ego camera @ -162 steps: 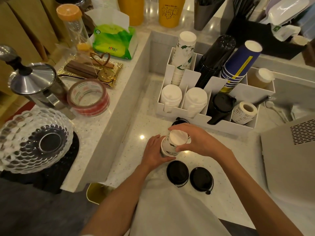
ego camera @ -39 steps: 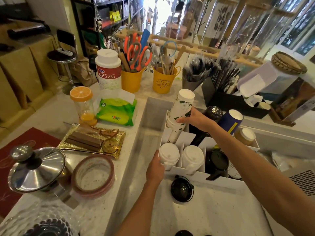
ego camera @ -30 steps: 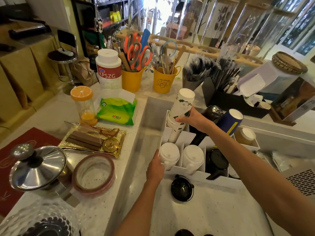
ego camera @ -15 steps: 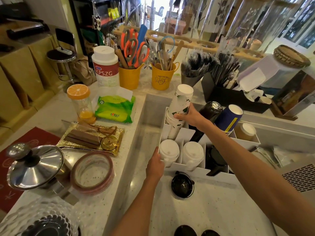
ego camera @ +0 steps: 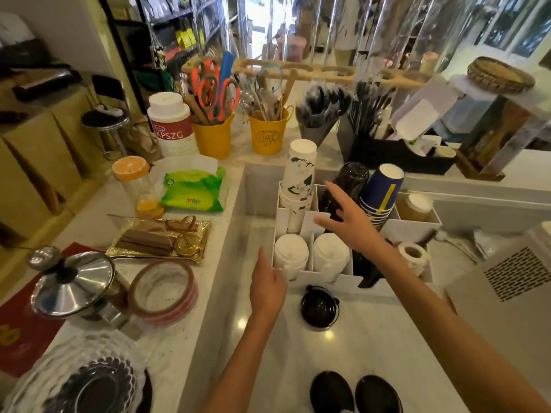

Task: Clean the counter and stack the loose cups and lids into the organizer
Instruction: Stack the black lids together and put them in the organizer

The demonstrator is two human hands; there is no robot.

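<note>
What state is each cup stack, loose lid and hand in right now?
White floral cup stack: upside down, standing in the organizer, nothing holding it.
Black cup stack: upside down, leaning in its slot.
Blue cup stack: upside down, leaning.
Black lid: loose on the counter, in front of the organizer.
Two black lids: loose at the near edge.
Left hand: empty, at the organizer's front corner.
Right hand: open, empty.

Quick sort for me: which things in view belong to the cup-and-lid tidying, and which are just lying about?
Belongs to the job:
- white organizer
- floral cup stack
- blue cup stack
- loose black lid in front of the organizer
- two black lids at the near edge

Just lying about:
- tape roll
- green wipes pack
- gold tray
- yellow scissor bucket
</note>
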